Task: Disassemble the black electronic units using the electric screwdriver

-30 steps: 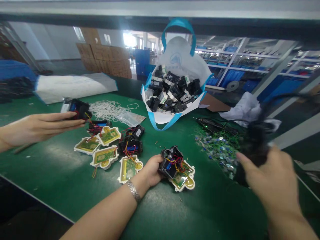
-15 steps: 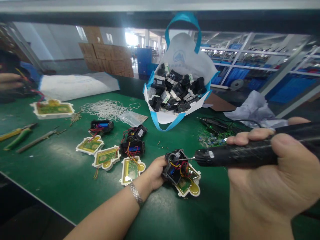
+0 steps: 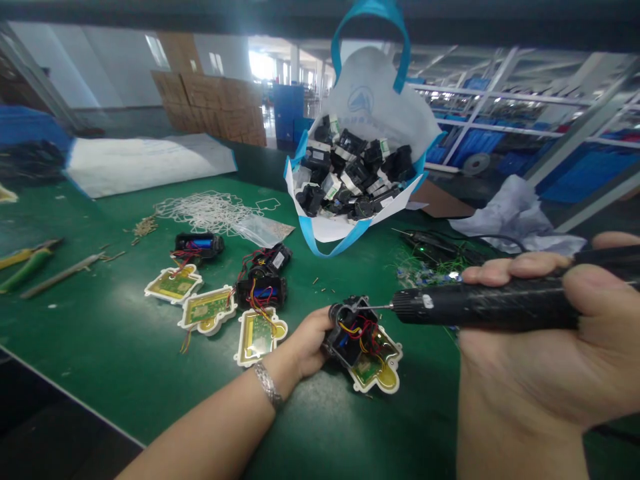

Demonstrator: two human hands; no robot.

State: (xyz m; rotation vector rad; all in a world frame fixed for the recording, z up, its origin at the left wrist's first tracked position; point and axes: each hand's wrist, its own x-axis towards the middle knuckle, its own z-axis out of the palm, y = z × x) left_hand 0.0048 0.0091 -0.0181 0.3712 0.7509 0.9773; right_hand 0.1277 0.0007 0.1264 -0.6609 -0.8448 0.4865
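My left hand (image 3: 306, 341) grips a small black module (image 3: 350, 330) with red, yellow and blue wires, held just above the green table. A white-rimmed circuit board (image 3: 376, 367) hangs from it by the wires and lies on the table. My right hand (image 3: 545, 360) is wrapped round a black electric screwdriver (image 3: 480, 308). Its thin bit points left and touches the top of the module.
Three more boards with black modules (image 3: 263, 293) lie left of my hand. A white bag with blue trim (image 3: 350, 180) full of black parts stands behind. Pliers (image 3: 25, 257) lie at the far left, loose small parts (image 3: 430, 267) and white cloth (image 3: 515, 210) at right.
My right hand brought the screwdriver in from the right and set its bit on the module. Another person's hand with a module and board at the far left has gone from view.
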